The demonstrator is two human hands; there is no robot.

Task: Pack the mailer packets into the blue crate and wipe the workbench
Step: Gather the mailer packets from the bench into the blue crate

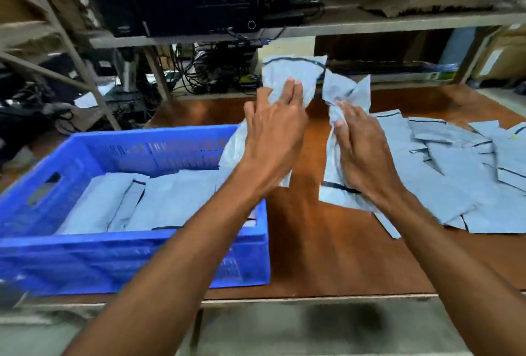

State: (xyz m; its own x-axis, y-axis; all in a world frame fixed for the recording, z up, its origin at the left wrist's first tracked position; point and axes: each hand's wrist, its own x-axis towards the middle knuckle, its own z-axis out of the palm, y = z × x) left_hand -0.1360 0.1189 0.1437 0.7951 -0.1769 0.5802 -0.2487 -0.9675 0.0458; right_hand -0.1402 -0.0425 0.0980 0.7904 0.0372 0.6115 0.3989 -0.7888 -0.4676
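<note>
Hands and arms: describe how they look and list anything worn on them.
Both the left hand and right hand are bare: no gloves, rings or watch show. The left forearm and right forearm are uncovered down to the frame's bottom edge, with no sleeve in view. Fingernails are cut short.

mailer packets [444,162] pale grey-blue, dark edge stripe; crate [136,256] bright blue; workbench [327,241] reddish-brown.

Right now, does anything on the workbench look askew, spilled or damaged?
Nothing looks spilled or torn. The left hand grips a crumpled packet, and the right hand pinches a second crumpled packet. The pile of packets on the workbench lies askew, overlapping at mixed angles.
</note>
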